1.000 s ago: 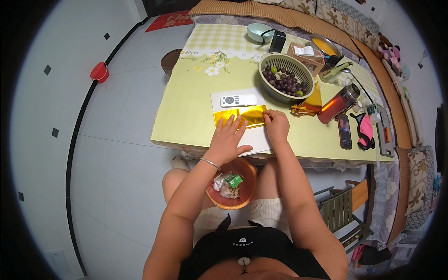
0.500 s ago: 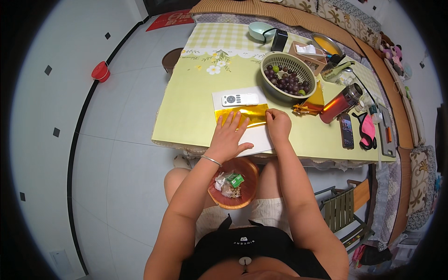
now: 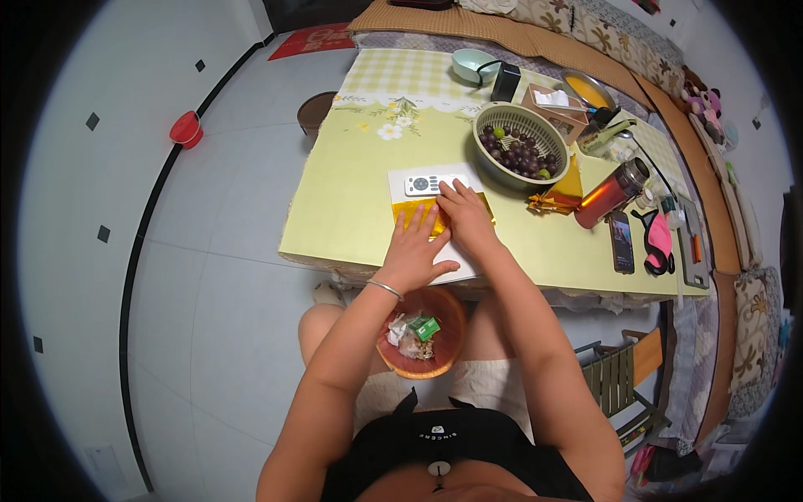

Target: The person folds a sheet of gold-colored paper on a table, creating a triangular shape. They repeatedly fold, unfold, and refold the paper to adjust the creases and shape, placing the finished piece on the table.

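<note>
A shiny gold foil sheet [image 3: 405, 207] lies on a white paper or board [image 3: 401, 179] close to the table's front edge. My left hand [image 3: 416, 253] rests flat on the foil's near part, fingers spread and thumb out to the right. Beside it, my right hand [image 3: 470, 221] lies over the right part of the foil with its fingers extended, their tips at the white remote control [image 3: 425, 185]. That remote sits along the foil's far edge. Parts of the foil are hidden under both hands.
Beyond my right hand stands a colander [image 3: 483, 159] of grapes, with folded gold foil paper [image 3: 565, 191], a red thermos [image 3: 609, 199], a phone [image 3: 621, 243] and a pink-and-black eye mask [image 3: 657, 238] to its right. Below the table edge is a brown bowl [image 3: 447, 330] holding scraps.
My right hand has let go of the foil's right edge and moved left, opening from a closed grip to lie flat over the foil. My left hand stays on the foil.
</note>
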`<state>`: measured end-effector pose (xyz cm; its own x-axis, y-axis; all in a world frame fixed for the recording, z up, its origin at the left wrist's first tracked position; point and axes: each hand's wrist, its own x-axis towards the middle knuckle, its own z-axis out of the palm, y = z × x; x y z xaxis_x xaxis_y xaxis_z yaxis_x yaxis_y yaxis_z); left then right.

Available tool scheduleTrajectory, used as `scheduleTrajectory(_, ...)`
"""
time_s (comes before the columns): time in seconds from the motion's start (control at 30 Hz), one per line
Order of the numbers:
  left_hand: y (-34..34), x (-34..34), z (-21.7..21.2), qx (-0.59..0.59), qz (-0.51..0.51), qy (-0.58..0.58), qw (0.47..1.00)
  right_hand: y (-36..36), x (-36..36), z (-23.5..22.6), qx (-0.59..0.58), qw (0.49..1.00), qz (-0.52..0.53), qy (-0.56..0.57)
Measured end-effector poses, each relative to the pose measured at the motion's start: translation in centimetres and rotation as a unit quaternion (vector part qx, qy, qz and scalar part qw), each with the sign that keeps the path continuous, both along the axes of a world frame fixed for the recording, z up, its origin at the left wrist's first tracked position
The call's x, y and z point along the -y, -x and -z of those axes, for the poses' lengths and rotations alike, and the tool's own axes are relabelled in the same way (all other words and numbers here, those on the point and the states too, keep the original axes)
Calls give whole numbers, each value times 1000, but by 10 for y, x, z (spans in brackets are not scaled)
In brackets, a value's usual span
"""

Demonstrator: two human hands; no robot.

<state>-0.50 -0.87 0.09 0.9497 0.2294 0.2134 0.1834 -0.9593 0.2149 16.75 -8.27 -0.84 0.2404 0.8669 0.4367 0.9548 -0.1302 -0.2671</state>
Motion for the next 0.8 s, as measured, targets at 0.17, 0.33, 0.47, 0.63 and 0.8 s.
scheduleTrajectory(0.17,0,-1,6,16,1,-6,1000,-19,-17,-12,-8,998,-28,61)
scheduleTrajectory(0.33,-1,0,5,33,2,2,999,-31,-26,-16,-17,997,-35,65)
scheduleTrajectory(0.47,1,0,1,-2,-1,-10,1000,-12,-5,-6,-111,993,-41,-24)
scheduleTrajectory(0.63,0,-1,5,1,-6,-11,1000,24,42,-15,-34,996,-57,66)
scheduleTrajectory(0.8,-3,1,1,11,-21,-19,1000,23,55,-16,-28,988,-54,142)
